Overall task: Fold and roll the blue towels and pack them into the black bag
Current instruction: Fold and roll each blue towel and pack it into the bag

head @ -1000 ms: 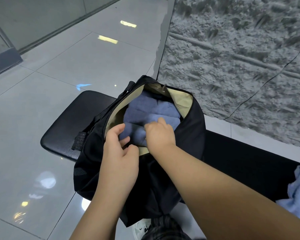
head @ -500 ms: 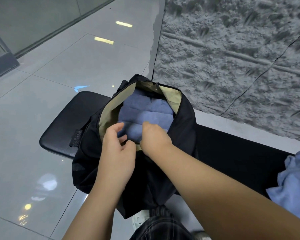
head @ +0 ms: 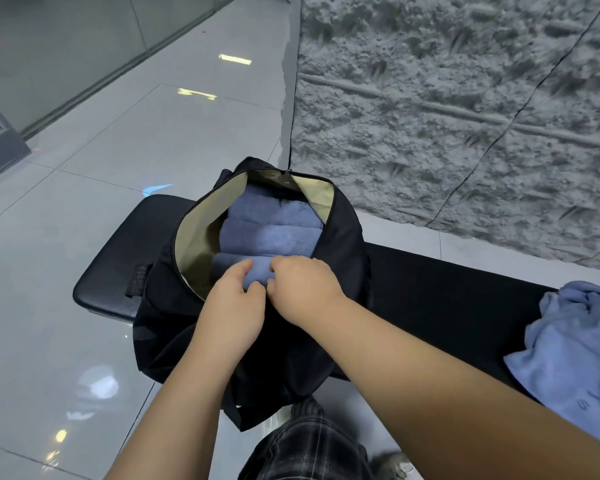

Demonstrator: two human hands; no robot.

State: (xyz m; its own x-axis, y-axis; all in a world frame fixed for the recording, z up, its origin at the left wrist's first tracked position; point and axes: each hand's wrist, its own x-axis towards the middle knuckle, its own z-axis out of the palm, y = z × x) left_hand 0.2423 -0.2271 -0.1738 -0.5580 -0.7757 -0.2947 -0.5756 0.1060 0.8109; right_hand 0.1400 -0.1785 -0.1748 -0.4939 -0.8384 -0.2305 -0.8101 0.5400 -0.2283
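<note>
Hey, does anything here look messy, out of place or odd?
One thing: a crumpled blue towel lies loose on the black bench, unfolded, right of the black bag. Inside the bag, the rolled towels sit tidily in a row. Both hands, left hand and right hand, grip the nearest roll.

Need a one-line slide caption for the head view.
Both hands, left hand and right hand, tuck a rolled blue towel into the open black fabric bag on a black padded bench.

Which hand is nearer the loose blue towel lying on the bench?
Right. The right hand is at the mouth of the black bag, on the side toward the loose blue towel; the left hand sits beside it, farther away.
</note>
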